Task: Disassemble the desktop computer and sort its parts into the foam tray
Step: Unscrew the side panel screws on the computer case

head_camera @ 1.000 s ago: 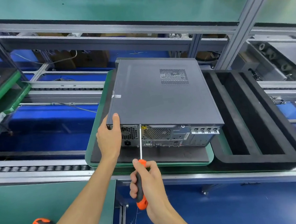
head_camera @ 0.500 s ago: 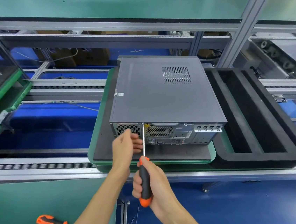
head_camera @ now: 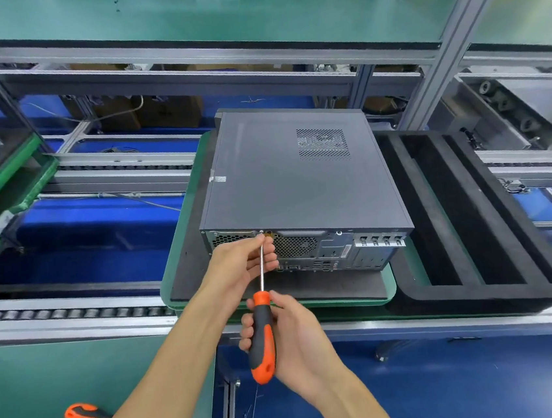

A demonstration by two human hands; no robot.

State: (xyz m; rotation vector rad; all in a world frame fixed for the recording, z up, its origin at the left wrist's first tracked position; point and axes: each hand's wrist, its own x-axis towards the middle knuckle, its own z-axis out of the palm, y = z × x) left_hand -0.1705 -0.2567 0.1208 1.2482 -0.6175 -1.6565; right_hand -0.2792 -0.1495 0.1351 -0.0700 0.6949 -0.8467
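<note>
My left hand (head_camera: 240,267) pinches the screwdriver (head_camera: 262,333) shaft near its tip | my right hand (head_camera: 292,340) grips the orange handle | tip at rear-panel screw of desktop computer (head_camera: 295,179), on green pallet (head_camera: 182,239) | foam tray (head_camera: 473,218) just right.

Head camera looking forward and down, close over the hands (head_camera: 240,267) at frame centre; computer (head_camera: 299,186) just beyond.
</note>
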